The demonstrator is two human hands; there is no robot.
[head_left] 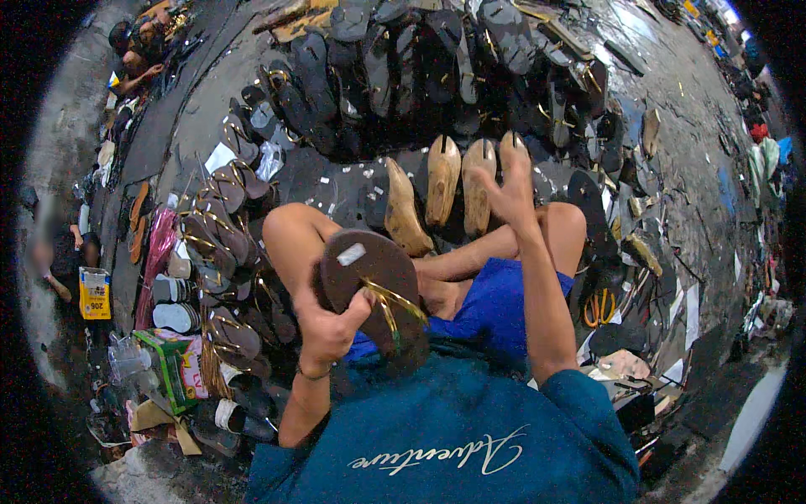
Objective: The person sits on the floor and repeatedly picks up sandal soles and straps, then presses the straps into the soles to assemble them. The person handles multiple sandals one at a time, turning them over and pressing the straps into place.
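Note:
My left hand (329,329) is closed around a dark brown flip-flop (353,281) with shiny gold straps and a small white label on its footbed. The thumb presses near the place where the strap meets the sole. In front of my crossed legs stands a row of several wooden shoe lasts (442,181), some with a slit at the tip. My right hand (510,191) reaches over the two rightmost lasts, thumb spread away from the fingers. It covers most of the far right last (514,147); whether it touches the wood I cannot tell.
Dark flip-flop soles (407,67) lie in an arc beyond the lasts. Gold-strapped sandals (222,223) are lined up on my left, near a green and pink box (180,365). Orange-handled scissors (599,309) lie at my right. Other people sit at the far left.

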